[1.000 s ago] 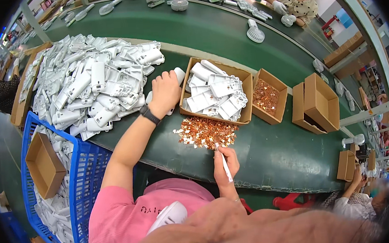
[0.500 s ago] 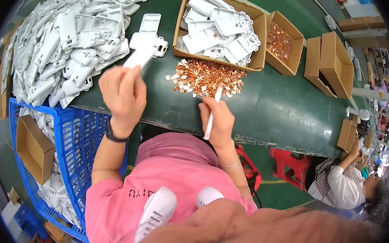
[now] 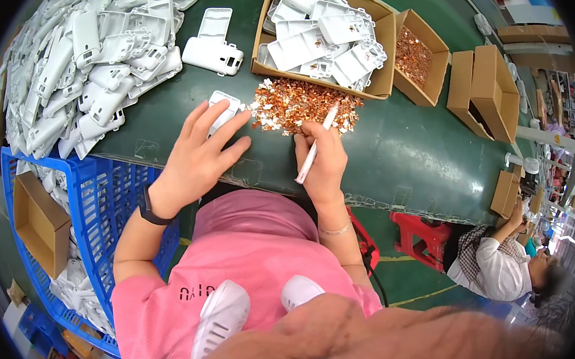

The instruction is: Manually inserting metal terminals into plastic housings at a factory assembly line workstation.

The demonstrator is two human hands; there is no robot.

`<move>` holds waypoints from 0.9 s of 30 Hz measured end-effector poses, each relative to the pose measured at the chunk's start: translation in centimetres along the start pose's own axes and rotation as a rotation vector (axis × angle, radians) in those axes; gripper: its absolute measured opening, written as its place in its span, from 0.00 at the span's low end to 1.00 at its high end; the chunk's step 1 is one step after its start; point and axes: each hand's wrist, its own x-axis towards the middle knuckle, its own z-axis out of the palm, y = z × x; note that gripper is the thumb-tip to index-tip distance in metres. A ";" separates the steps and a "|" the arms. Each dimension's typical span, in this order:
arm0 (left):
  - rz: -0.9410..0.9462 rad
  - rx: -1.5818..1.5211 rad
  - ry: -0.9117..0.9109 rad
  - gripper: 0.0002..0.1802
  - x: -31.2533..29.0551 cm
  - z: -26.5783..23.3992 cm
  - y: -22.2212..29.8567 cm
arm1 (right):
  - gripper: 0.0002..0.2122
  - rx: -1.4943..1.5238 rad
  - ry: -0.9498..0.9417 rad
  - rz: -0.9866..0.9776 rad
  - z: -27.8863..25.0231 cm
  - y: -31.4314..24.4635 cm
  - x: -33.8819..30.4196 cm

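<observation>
Bright, even overhead light gives soft shadows under the hands and a pale sheen on the green bench [image 3: 407, 150], while fisheye distortion bends edges and a black rim frames the slightly soft picture.

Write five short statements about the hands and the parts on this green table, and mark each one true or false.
1. The left hand rests on a small white plastic part. True.
2. The right hand holds a white pen-like tool. True.
3. The loose pile of small copper-coloured pieces lies inside the blue crate. False: it lies on the green table, in front of the cardboard box of white parts.
4. The left wrist is bare. False: it wears a black wristband.
5. The smaller cardboard box holds copper-coloured pieces. True.
</observation>
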 end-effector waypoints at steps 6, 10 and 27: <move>-0.016 0.100 -0.106 0.12 0.2 0.1 -1.3 | 0.14 0.077 -0.029 -0.030 -0.1 -1.0 -0.1; -0.050 0.091 -0.091 0.13 0.1 0.4 -1.0 | 0.13 -0.035 -0.107 -0.110 0.5 -1.1 0.5; -0.127 -0.015 0.169 0.12 -0.4 2.4 -1.5 | 0.12 0.109 0.671 0.030 -11.1 3.0 9.7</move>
